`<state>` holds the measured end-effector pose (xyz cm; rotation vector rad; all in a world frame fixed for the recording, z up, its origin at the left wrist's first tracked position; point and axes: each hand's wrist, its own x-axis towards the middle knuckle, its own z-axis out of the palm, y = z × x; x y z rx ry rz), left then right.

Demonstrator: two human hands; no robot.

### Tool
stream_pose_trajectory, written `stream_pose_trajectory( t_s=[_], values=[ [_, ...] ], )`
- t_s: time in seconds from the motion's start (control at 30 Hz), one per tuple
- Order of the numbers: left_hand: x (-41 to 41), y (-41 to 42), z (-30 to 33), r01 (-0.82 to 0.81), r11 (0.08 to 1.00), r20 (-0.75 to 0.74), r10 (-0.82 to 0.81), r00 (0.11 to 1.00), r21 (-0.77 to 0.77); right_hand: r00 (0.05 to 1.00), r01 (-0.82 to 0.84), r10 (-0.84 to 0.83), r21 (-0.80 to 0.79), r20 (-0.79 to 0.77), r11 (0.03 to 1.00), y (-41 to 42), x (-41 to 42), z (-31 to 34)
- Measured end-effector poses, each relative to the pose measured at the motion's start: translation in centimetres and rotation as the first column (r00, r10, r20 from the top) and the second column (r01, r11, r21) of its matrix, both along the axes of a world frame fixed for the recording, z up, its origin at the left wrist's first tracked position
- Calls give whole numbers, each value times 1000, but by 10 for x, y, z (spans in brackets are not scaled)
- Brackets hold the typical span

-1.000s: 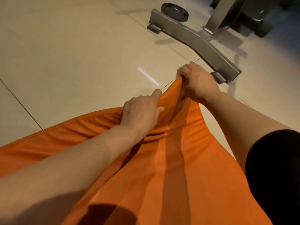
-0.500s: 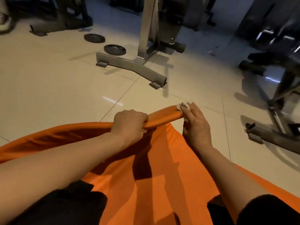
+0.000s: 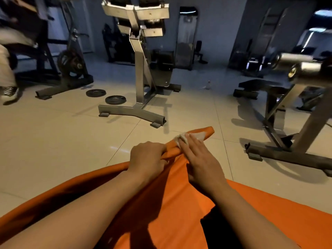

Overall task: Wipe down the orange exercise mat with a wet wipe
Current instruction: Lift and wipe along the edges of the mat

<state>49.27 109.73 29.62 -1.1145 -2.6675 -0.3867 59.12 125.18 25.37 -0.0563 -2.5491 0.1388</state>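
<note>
Mat fills the lower half of our view, orange, draped toward us over our lap, its far edge curled into a roll that runs up toward 1 o'clock above the pale floor. Our left hand has its fingers clenched round that roll near the middle. Our right hand lies at 1 o'clock of the left, fingers straight and flat, pressing the white wet wipe onto the roll; the wipe is crumpled under the fingertips.

We judge the mat soft and light: it sags, folds and creases readily, so it needs holding taut while we rub. The rolled edge looks the best place to hold, thick enough to grip without slipping. The wipe seems thin and limp, likely to bunch up unless pressed flat.

No containers show here; no wipe packet is visible. At 12 o'clock stands a steel machine frame, with two weight plates on the floor at 11 o'clock.
</note>
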Motion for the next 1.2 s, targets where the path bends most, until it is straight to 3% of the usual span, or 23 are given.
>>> stream_pose_trajectory(
  t_s=[0.1, 0.17, 0.3, 0.43, 0.57, 0.63, 0.77, 0.83, 0.97, 1.1, 1.2],
  values=[
    [6, -9, -5, 16, 1000, 12, -16, 1000, -2, 964, 257, -267, -216, -17, 942, 31, 11, 7],
    [3, -15, -7, -7, 1000, 19, 6, 1000, 26, 973, 227, -232, -221, 4, 948, 23, 11, 8],
    [-9, -17, 1, -62, 989, 43, 56, 997, 136, 998, -11, 16, -81, 59, 997, -23, 4, 3],
    [-6, -16, 3, -59, 986, 61, 50, 997, 154, 997, 82, -82, 31, -2, 996, -1, -2, 7],
    [3, -10, 0, -6, 994, 24, 4, 1000, 111, 961, 205, -240, -225, -140, 953, 21, -8, 16],
    [4, -10, 0, -10, 996, 24, 8, 1000, 84, 959, 163, -227, -327, -169, 931, 3, -9, 10],
    [-2, -18, 5, -42, 993, 48, 37, 998, 109, 992, -112, 112, -1, -50, 994, -48, -8, -3],
    [-4, -21, 7, -42, 991, 66, 33, 997, 127, 994, -49, 57, 85, -89, 995, -41, -14, 0],
    [1, -16, 4, -7, 993, 80, -2, 997, 119, 940, 193, -231, -170, -250, 966, -16, -17, 6],
    [-2, -15, 3, -53, 995, 56, 48, 997, 88, 985, -30, 29, -3, -172, 1000, -44, -20, -8],
    [-7, -17, 5, -15, 997, 74, 9, 997, 80, 974, -4, 40, 161, -221, 987, -36, -28, -2]
  ],
)
